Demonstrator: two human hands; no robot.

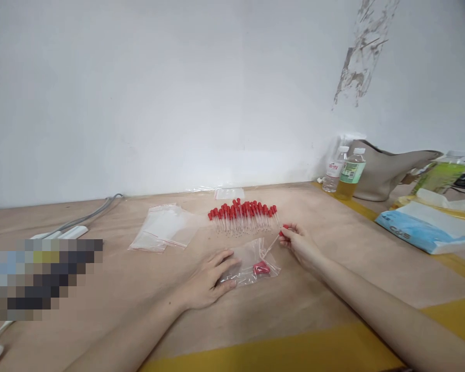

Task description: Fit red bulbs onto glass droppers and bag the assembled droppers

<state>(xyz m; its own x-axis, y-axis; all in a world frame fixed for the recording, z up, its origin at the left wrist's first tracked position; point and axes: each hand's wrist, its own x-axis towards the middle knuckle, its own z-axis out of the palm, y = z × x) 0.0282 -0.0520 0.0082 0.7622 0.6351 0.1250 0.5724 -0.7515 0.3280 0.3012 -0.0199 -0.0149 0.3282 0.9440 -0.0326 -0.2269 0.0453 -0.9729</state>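
Observation:
A row of glass droppers with red rubber bulbs [242,214] lies on the brown table [318,294]. In front of it sits a small clear zip bag [251,264] with red-bulbed droppers inside. My left hand [211,279] rests flat on the bag's left end, fingers spread over it. My right hand [298,242] pinches the red bulb of one dropper [276,241], whose glass tip points down-left at the bag's mouth.
A stack of empty zip bags [165,232] lies left of the droppers. Two drink bottles [344,173], a beige bag [387,168] and a blue tissue pack [424,230] stand at the right. Grey cables [85,217] run along the left. Yellow tape [279,351] marks the near edge.

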